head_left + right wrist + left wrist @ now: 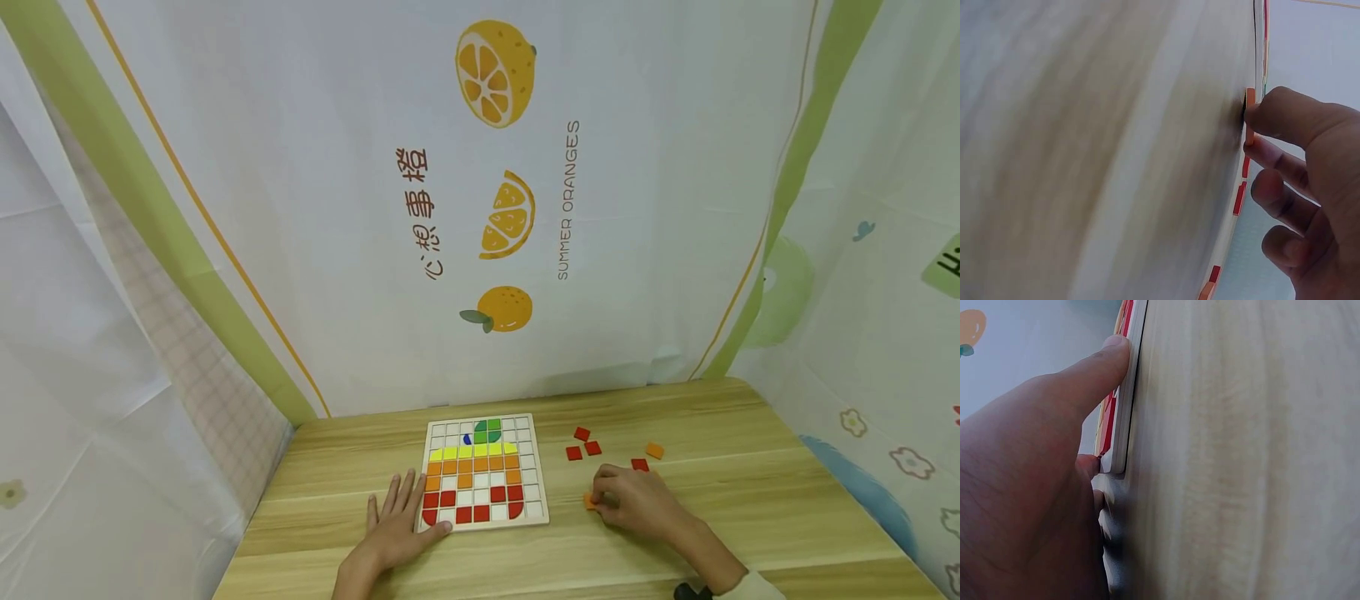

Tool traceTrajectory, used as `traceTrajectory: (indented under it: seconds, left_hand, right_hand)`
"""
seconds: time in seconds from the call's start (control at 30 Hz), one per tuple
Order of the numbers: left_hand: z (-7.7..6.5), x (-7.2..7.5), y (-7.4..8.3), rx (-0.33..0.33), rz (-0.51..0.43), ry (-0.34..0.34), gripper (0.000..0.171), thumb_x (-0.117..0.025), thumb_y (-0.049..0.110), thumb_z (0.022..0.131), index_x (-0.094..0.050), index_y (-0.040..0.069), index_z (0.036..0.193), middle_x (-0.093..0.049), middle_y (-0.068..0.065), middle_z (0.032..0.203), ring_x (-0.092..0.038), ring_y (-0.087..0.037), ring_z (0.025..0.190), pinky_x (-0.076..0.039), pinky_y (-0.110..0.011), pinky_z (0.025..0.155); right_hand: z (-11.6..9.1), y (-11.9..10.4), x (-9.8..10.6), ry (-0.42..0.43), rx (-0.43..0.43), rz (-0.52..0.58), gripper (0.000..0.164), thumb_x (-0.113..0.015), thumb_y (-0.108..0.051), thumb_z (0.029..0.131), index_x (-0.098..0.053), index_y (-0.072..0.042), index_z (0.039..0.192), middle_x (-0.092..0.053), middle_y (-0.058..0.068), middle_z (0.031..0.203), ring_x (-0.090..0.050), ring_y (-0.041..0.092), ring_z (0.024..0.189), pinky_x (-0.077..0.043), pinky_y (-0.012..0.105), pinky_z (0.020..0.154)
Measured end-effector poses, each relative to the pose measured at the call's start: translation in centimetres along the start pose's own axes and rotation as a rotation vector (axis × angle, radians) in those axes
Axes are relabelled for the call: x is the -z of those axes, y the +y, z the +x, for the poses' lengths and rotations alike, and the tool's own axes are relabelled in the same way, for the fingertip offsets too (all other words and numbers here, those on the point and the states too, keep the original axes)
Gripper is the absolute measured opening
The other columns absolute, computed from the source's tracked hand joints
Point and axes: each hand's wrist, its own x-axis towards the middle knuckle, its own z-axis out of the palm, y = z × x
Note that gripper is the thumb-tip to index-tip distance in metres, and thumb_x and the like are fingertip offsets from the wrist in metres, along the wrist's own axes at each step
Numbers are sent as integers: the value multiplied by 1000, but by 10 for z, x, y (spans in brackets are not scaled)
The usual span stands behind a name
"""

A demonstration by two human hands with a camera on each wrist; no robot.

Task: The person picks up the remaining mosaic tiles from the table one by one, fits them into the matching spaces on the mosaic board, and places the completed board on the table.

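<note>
A white grid board (535,467) lies on the table, partly filled with red, orange, yellow and green tiles plus a small blue one. My left hand (393,529) is spread flat at its lower left corner, fingers extended along the left side. In the left wrist view the thumb (1107,365) presses on the board's near edge. To the right of the board, my right hand (633,500) pinches an orange square tile (1250,115) between thumb and forefinger, at the tabletop. The other fingers of that hand are bent and touch no tile that I can see.
Several loose red tiles (582,434) lie between the board and the right hand's far side. Another red tile (639,464) and an orange tile (655,451) sit just beyond the right hand. A printed curtain (360,250) hangs behind the wooden table (337,450).
</note>
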Motion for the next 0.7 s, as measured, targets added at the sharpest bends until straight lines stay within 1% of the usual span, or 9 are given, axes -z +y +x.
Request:
traceTrajectory:
  seconds: [0.13, 0.23, 0.33, 0.57, 0.7]
  left_hand:
    - [-2, 1, 2, -9, -6, 7, 112, -60, 83, 89, -29, 12, 169, -20, -18, 178, -5, -44, 166, 10, -75, 126]
    - [-2, 3, 4, -14, -23, 0, 111, -61, 81, 89, -28, 11, 169, -19, -20, 178, -4, -46, 166, 11, -76, 125]
    - [-3, 4, 6, -7, -18, -10, 111, -62, 80, 89, -28, 11, 169, -19, -19, 178, -4, -45, 166, 11, -76, 125]
    - [-2, 2, 4, 4, -7, -3, 111, -64, 80, 88, -31, 11, 168, -21, -17, 178, -7, -45, 166, 7, -75, 126]
    - [-3, 4, 6, -5, -22, -1, 110, -64, 78, 89, -30, 11, 169, -21, -18, 178, -5, -45, 166, 10, -76, 125]
  right_hand:
    - [2, -2, -1, 18, 11, -7, 15, -88, -16, 87, -77, -26, 86, -67, -15, 95, -53, -10, 69, -44, 13, 55]
    - [3, -4, -2, 25, 10, -7, 14, -88, -15, 87, -77, -26, 86, -66, -15, 95, -53, -10, 69, -44, 13, 56]
    - [5, -6, -2, 32, 2, -6, 16, -88, -14, 86, -77, -26, 86, -65, -16, 94, -50, -10, 69, -43, 14, 56]
    - [9, -11, -4, 54, 8, 3, 17, -87, -13, 85, -77, -26, 86, -64, -16, 94, -51, -11, 69, -43, 13, 55]
    - [11, -13, -5, 55, 1, 15, 17, -87, -12, 86, -77, -26, 86, -65, -16, 95, -52, -11, 69, -42, 13, 55]
